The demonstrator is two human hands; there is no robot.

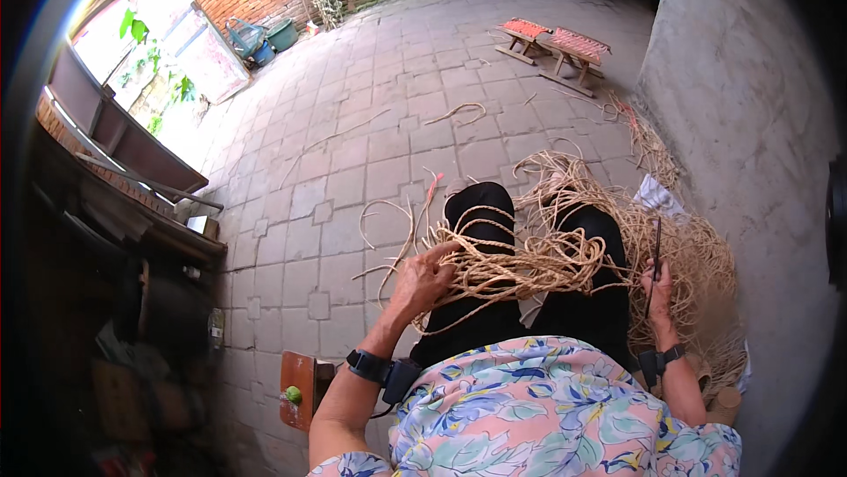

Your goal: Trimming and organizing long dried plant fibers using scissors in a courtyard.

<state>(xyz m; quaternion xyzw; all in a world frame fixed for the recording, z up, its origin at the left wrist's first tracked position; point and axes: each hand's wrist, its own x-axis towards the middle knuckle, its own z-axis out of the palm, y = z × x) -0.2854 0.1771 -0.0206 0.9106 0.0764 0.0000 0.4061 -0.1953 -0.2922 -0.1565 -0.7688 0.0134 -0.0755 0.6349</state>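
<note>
A bundle of tan twisted straw rope (529, 267) lies in loops across my lap, over black trousers. At its left end my left hand (430, 276) grips the strands; its fingertips are partly hidden among the loops. My right hand (657, 283) is closed round a thin, dark, long tool (656, 243) held upright, perhaps scissors, though its kind is unclear. That hand is beside the bundle's right end, in front of a large tangled heap of the same rope (701, 274). More loose rope (556, 168) spreads around my feet.
Two low folding stools (578, 45) with red-orange woven seats stand ahead on the paved floor (353, 159). A grey wall (750, 115) rises close on the right. White crumpled material (660, 195) lies on the rope heap. To my left is a brown wooden seat (298, 380) bearing a green round object (293, 394).
</note>
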